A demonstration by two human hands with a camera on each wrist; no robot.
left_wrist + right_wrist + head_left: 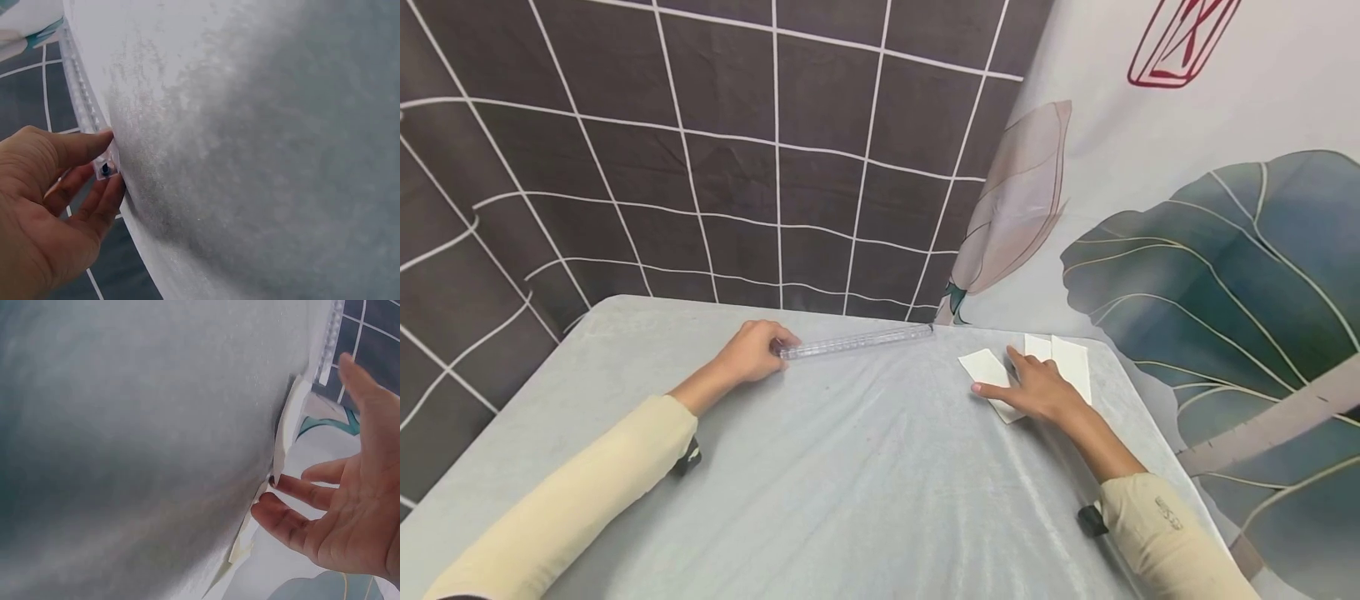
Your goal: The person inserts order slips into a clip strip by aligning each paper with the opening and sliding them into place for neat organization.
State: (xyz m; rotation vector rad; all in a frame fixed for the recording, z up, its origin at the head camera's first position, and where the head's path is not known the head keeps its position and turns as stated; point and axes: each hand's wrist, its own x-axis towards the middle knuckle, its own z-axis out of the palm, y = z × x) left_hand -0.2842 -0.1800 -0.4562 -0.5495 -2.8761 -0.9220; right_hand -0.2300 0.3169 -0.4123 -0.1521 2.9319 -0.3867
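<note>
Your left hand [752, 350] is end-pinching the clear strip [857, 342], so bumps could be pivoting it. Your spread right hand [1039, 388], if dragging, could be scattering white pieces [1073, 367] underneath.

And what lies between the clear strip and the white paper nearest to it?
Only bare grey cloth lies between the clear strip and that white paper, in the head view.
</note>
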